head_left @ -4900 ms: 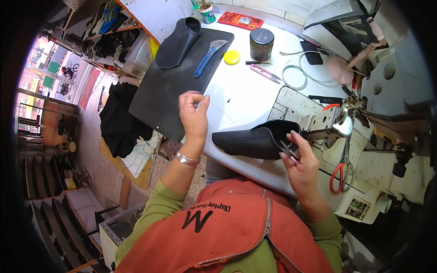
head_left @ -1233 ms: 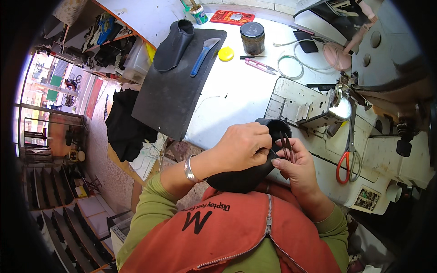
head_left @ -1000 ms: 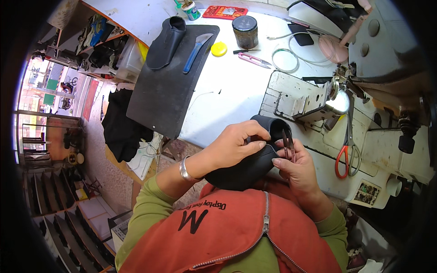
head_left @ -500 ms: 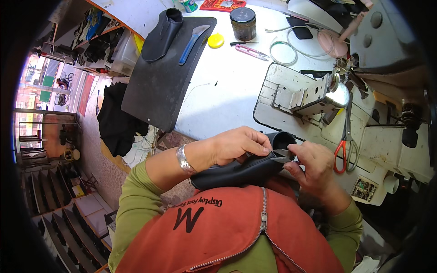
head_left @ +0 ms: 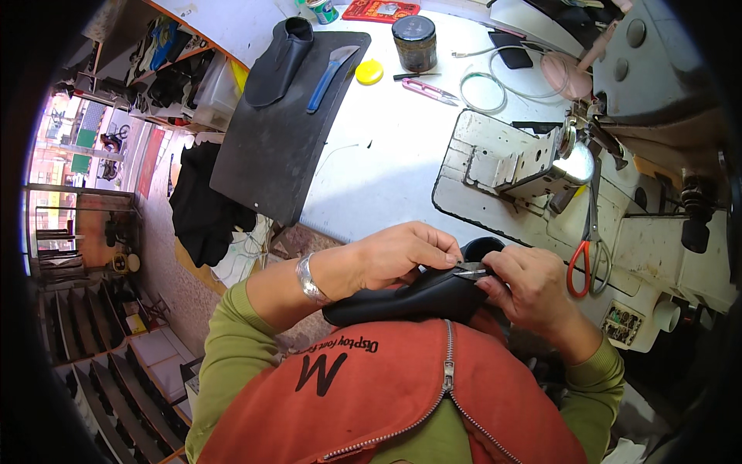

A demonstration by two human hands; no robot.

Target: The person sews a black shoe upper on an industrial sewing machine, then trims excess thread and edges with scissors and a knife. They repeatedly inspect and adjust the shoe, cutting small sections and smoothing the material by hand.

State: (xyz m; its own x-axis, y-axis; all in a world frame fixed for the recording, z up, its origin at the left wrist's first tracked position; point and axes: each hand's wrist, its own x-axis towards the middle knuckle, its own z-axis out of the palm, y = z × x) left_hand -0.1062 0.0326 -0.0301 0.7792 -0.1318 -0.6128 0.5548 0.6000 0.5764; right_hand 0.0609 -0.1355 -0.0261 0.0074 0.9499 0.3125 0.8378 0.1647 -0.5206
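My left hand [head_left: 406, 255] pinched something unclear at the shoe [head_left: 410, 303]; my right hand [head_left: 533, 282] held snips [head_left: 470, 270], best laid flat.

A shoe workshop, with sewing machine [head_left: 533, 164], scissors [head_left: 593, 220], knife [head_left: 328, 82] and black shoe upper [head_left: 417, 300]

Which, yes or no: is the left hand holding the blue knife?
No, the blue knife lies on the black mat, away from the left hand.

Smooth, leather-like shoe upper [head_left: 421, 300]; shiny metal snips [head_left: 470, 271]; matt board [head_left: 267, 151].
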